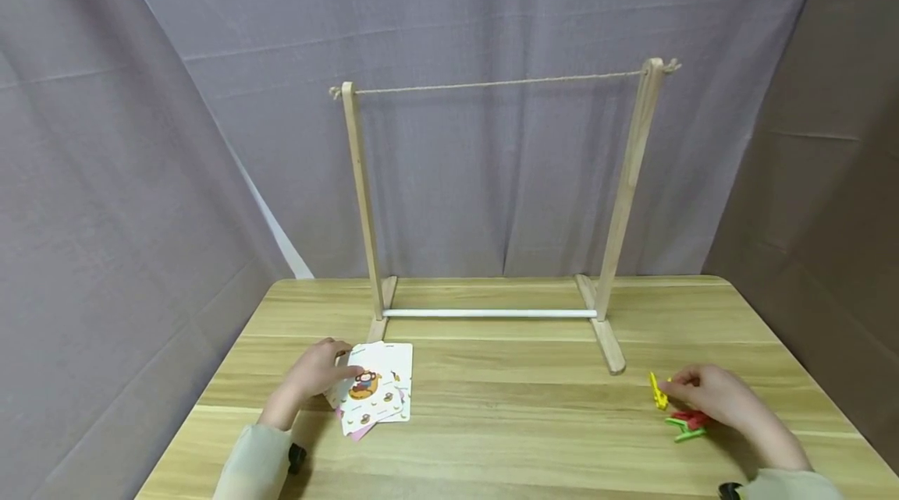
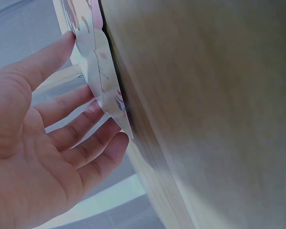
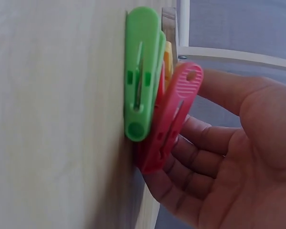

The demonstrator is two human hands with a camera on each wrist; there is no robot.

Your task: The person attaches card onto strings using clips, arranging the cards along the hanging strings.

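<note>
At the left of the table my left hand rests at a small pile of white picture cards, thumb across the top card's face. The upper card shows a cartoon monkey. In the left wrist view my relaxed fingers lie along the edge of the cards. On the right, my right hand has its fingertips right at a yellow clothespin. Just below lie a red clothespin and a green clothespin. In the right wrist view the red clothespin hides the fingertips.
A wooden frame stands at the back of the table, with a string tied between its two posts. A white rod joins their feet. Grey curtains hang behind and at both sides of the wooden table.
</note>
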